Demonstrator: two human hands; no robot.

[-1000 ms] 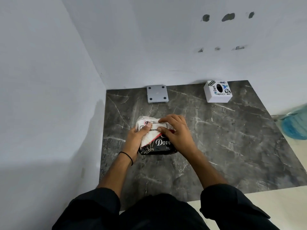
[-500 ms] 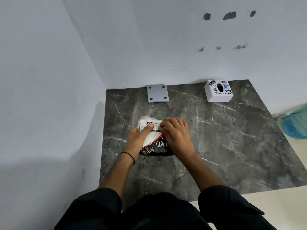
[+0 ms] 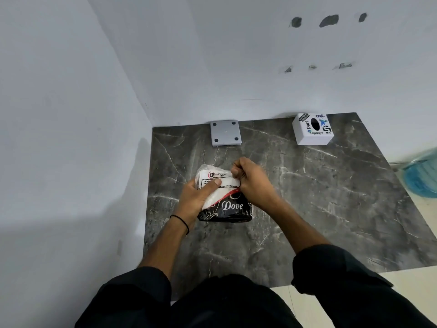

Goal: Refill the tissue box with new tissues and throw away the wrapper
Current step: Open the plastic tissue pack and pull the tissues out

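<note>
A tissue pack (image 3: 227,204) in a black and white "Dove" wrapper lies on the dark marble sheet (image 3: 319,209). My left hand (image 3: 198,197) presses down on its left side, thumb on the white label. My right hand (image 3: 253,183) is closed in a fist at the pack's upper right edge, pinching the wrapper there. The white cube tissue box (image 3: 312,130), covered in stickers with a dark oval opening on top, stands at the back right, far from both hands.
A grey square plate (image 3: 225,133) with four dark dots lies against the back wall. White walls close the left and back sides. A blue water jug (image 3: 421,176) sits at the right edge. Pale floor shows beyond the sheet's near right edge.
My right hand has lifted off the top of the pack and curled into a fist at its upper right edge. The "Dove" print is now uncovered. My left hand stays put.
</note>
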